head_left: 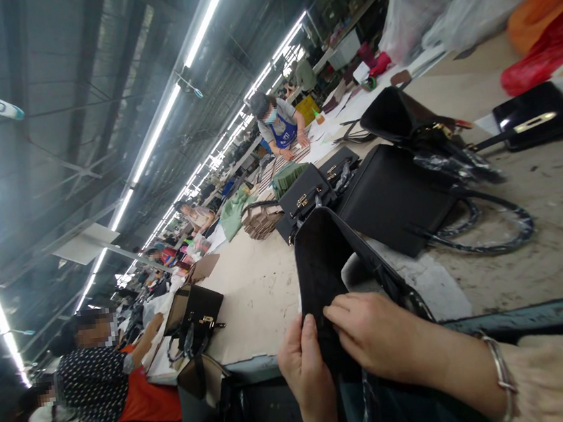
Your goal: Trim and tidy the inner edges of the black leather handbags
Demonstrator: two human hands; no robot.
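A black handbag (316,254) stands tilted at the table's near edge, its mouth open towards me and its dark inside showing. My left hand (307,362) is closed on the bag's left edge, thumb on the inner side. Just right of it, my right hand (374,329) has its fingers bent and pressed together on the black material at the opening. Whether it pinches anything small there is hidden. A pale grey patch (358,273) shows inside the bag. A plastic-wrapped handle (367,403) hangs below my right hand.
More black handbags (395,192) with wrapped handles lie beyond on the long table (259,287). A glossy black bag (538,117) lies at right, near plastic bags (416,9). A co-worker in a blue apron (280,127) works across the table; another in an orange apron (145,400) sits left.
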